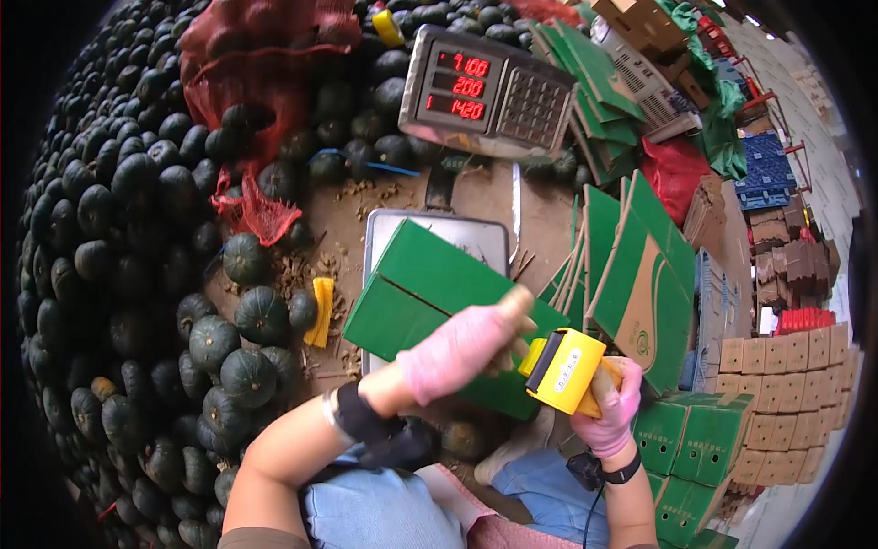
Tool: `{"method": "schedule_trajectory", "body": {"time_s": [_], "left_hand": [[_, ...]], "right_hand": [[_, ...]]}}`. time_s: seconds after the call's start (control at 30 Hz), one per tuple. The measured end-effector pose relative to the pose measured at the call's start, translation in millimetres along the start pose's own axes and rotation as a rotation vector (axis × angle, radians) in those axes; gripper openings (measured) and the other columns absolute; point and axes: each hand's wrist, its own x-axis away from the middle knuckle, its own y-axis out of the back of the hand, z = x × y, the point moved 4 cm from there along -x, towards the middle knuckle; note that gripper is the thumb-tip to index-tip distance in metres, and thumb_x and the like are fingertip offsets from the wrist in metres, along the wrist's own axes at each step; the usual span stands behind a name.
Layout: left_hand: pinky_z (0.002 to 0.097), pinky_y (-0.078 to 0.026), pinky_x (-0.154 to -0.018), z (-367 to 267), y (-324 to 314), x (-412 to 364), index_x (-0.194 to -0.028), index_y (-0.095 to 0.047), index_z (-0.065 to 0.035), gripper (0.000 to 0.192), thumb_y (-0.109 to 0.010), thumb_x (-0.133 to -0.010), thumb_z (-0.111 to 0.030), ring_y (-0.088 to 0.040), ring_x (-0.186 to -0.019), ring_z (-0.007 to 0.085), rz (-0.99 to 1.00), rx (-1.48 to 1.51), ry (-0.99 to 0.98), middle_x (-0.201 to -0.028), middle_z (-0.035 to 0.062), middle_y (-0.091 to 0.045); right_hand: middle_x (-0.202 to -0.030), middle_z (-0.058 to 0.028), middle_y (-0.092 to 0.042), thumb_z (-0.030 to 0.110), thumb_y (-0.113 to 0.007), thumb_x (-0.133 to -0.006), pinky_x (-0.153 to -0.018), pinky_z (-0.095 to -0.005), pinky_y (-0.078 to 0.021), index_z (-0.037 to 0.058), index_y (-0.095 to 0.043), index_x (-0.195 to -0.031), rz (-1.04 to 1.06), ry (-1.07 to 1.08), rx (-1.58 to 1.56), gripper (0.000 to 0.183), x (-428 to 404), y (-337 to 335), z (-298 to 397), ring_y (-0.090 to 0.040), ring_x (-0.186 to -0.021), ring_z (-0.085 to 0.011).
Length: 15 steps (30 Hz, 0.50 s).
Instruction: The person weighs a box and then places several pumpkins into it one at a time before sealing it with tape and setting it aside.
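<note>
My right hand, in a pink and tan glove, grips a yellow packing tape dispenser by its handle. My left hand wears a similar glove and is blurred, just left of the dispenser's head. Its fingers point away from me, and whether they pinch anything cannot be made out. Below both hands lies a green cardboard box with a seam between its top flaps. Set at an angle, it covers much of the metal platform of an electronic scale. The scale's lit display head stands beyond it.
Dark green squashes are heaped along the left and far side, some in red mesh bags. Flattened green cartons lean at right, above stacked green boxes. A yellow mesh strip lies on the floor. Brown boxes stand farther right.
</note>
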Motion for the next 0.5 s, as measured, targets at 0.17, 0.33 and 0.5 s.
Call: {"method": "schedule_trajectory", "body": {"time_s": [0.17,0.33,0.5], "left_hand": [[0.0299,-0.052,-0.077,0.0,13.2,19.6,-0.106,-0.066,-0.0019,0.022,-0.053,-0.106,-0.020,-0.060,-0.083,0.0158,-0.291,-0.301,-0.308,-0.089,0.0021,-0.063],[0.0317,-0.050,-0.069,6.9,67.0,29.0,-0.095,-0.063,-0.0017,0.022,-0.057,-0.104,-0.020,-0.059,-0.073,0.0143,-0.475,-0.233,-0.281,-0.078,0.0044,-0.061],[0.0310,-0.047,-0.064,-7.2,193.3,50.7,-0.090,-0.064,-0.0015,0.024,-0.059,-0.103,-0.020,-0.052,-0.066,0.0119,-0.709,-0.393,-0.224,-0.069,0.0042,-0.057]], "right_hand": [[-0.098,-0.0123,-0.057,0.009,-0.081,-0.064,-0.063,-0.0396,-0.0511,0.0318,-0.068,-0.124,0.205,0.009,0.122,0.065,-25.3,-5.3,27.8,-0.060,-0.080,-0.0303],[-0.092,-0.0107,-0.053,0.009,-0.076,-0.071,-0.061,-0.0392,-0.0490,0.0357,-0.068,-0.126,0.321,0.058,0.236,0.062,-65.0,-13.5,54.9,-0.059,-0.077,-0.0299],[-0.083,-0.0071,-0.046,0.008,-0.066,-0.079,-0.058,-0.0371,-0.0473,0.0379,-0.067,-0.128,0.388,0.106,0.328,0.057,-108.7,-32.8,78.6,-0.056,-0.072,-0.0261]]}}
